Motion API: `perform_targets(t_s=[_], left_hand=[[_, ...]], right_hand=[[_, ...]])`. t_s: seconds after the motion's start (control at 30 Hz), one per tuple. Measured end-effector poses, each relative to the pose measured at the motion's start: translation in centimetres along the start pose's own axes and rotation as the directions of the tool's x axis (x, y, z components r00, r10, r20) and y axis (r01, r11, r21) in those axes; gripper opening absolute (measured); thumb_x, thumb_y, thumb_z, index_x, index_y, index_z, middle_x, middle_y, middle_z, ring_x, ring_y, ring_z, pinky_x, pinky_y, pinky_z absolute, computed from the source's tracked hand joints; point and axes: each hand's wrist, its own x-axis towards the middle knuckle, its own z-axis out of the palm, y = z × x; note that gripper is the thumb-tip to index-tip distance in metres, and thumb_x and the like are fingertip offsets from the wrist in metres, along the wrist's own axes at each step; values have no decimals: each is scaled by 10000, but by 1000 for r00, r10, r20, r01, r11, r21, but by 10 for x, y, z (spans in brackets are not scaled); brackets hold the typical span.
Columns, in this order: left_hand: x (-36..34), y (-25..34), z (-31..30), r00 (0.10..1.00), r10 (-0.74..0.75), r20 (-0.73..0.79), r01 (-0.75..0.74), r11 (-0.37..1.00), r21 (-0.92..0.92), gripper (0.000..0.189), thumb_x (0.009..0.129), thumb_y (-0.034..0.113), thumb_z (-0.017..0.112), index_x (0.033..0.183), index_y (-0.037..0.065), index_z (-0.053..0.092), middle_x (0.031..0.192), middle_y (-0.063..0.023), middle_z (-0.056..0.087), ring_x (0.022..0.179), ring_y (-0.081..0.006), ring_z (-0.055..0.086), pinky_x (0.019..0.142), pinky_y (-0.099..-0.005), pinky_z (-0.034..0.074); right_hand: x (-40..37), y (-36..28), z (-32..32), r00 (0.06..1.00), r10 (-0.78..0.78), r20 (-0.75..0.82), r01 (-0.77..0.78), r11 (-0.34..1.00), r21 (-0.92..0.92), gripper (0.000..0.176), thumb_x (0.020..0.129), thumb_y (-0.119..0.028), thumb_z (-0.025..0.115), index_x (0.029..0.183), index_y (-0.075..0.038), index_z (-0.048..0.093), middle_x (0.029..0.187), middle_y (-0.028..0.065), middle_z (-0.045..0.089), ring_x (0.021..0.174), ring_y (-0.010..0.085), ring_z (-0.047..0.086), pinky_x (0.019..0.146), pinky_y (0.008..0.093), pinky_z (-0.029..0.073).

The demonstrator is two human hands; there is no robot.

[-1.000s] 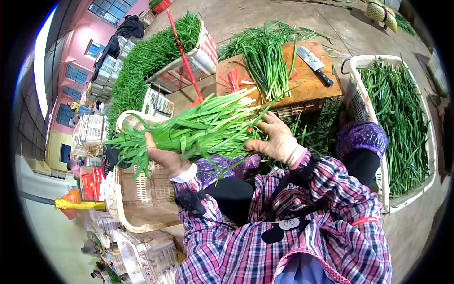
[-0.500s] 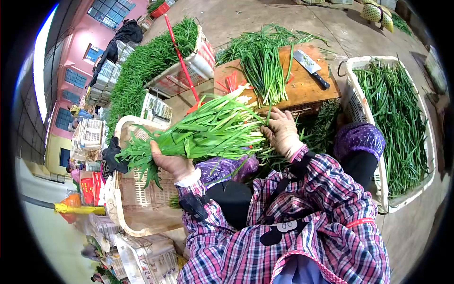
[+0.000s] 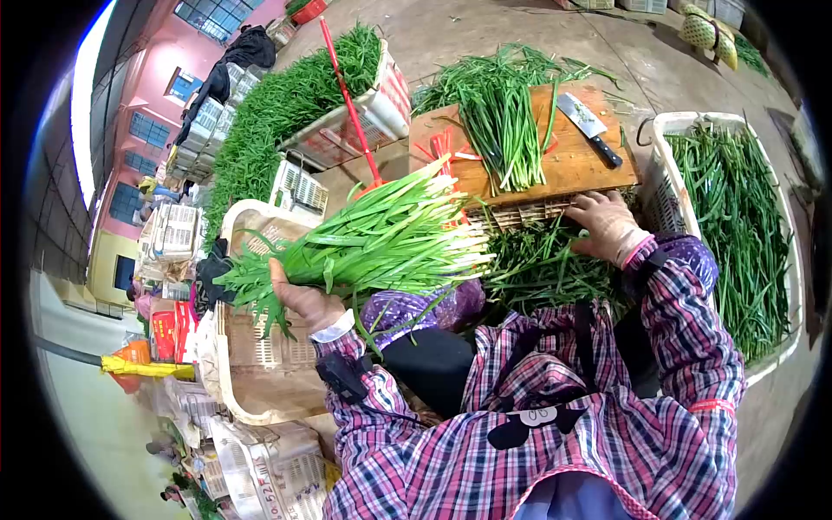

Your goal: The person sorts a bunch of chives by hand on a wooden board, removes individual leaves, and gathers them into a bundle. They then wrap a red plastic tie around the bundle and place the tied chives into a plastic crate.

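Observation:
My left hand point(image 3: 305, 299) is wrapped round the leafy end of a bunch of garlic chives point(image 3: 381, 238). The pale cut ends fan out to the right, over my knee. My right hand point(image 3: 604, 227) is held apart from the bunch with its fingers loosely spread, beside the near edge of a wooden board point(image 3: 572, 169). Loose green leaves point(image 3: 555, 269) lie below it. On the board rest another bunch of chives point(image 3: 507, 134), a cleaver point(image 3: 589, 128) with a black handle, and some red ties point(image 3: 442, 147).
To my right stands a white crate point(image 3: 672, 186) full of green leaves. A whitish crate point(image 3: 234, 381) sits at my left, and a heaped crate of chives point(image 3: 286, 113) is beyond it. A red stick point(image 3: 347, 95) leans upright there. Stacked crates point(image 3: 169, 238) line the left side.
My right hand has left the cut ends of the chives and moved right, over the loose leaves. My left hand keeps hold of the bunch. The view has shifted slightly.

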Motion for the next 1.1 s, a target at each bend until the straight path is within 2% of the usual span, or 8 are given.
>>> perform_targets(t_s=[0.03, 0.1, 0.23, 0.3, 0.37, 0.5, 0.67, 1.1], left_hand=[[-1, -1, 1, 1000, 0, 0, 0, 1000, 3, 475, 883, 457, 466, 1075, 35, 565, 1046, -118, 608, 935, -252, 589, 849, -401, 473], [-3, -3, 7, 1000, -13, -4, 13, 1000, -8, 465, 888, 453, 459, 1066, 37, 566, 1038, -112, 608, 938, -246, 586, 846, -401, 474], [-5, -12, 14, 996, 10, 93, -9, 1000, -5, 475, 920, 431, 393, 1114, 17, 523, 1024, -121, 601, 923, -246, 582, 845, -399, 473], [-1, -13, 11, 990, -42, 133, 41, 999, 9, 475, 933, 415, 366, 1141, 10, 497, 1032, -130, 595, 924, -251, 578, 849, -398, 471], [4, -13, 12, 984, -29, 175, 27, 1000, 12, 465, 942, 410, 343, 1126, 14, 504, 1035, -132, 594, 923, -255, 578, 845, -400, 474], [-7, -4, 32, 976, -29, 214, 32, 999, -11, 457, 948, 395, 322, 1078, 14, 539, 988, -136, 616, 878, -262, 597, 811, -406, 493], [-2, -18, 46, 937, -18, 349, 65, 990, -124, 373, 901, 340, 493, 1037, 5, 584, 969, -147, 639, 859, -273, 618, 811, -402, 508], [-2, -23, 55, 944, 17, 328, 6, 997, -71, 409, 896, 367, 508, 1035, -11, 581, 1003, -133, 638, 904, -250, 610, 841, -386, 489]], right_hand=[[-1, -10, -7, 965, -125, -232, 170, 967, 188, 463, 762, -405, 669, 1148, -156, 611, 1252, 92, 525, 1219, 275, 434, 999, 443, 330], [2, -45, -29, 895, -167, -413, 353, 831, 430, 482, 752, -380, 696, 1131, -96, 607, 1157, 125, 580, 1087, 312, 534, 920, 383, 417], [19, -100, -45, 929, -129, -346, 342, 652, 676, 416, 771, -453, 649, 997, -105, 673, 889, 154, 651, 898, 323, 614, 799, 398, 476], [25, -112, -43, 901, -169, -400, 396, 697, 598, 287, 788, -380, 625, 904, -123, 681, 796, 120, 648, 811, 322, 613, 747, 420, 467], [35, -109, -29, 755, -255, -604, 553, 744, 376, 223, 780, -346, 631, 815, -128, 668, 720, 89, 626, 741, 303, 605, 752, 408, 448], [15, -81, -30, 676, -173, -716, 562, 750, 350, 168, 762, -293, 662, 766, -125, 652, 673, 51, 609, 713, 268, 604, 827, 413, 426], [-3, -56, -25, 776, -130, -617, 461, 784, 415, 103, 734, -231, 696, 772, -141, 660, 692, 42, 622, 755, 256, 614, 959, 466, 374], [-18, -10, -29, 857, -69, -510, 296, 877, 379, 82, 751, -224, 669, 774, -145, 678, 693, 29, 633, 772, 235, 615, 1026, 494, 301]])
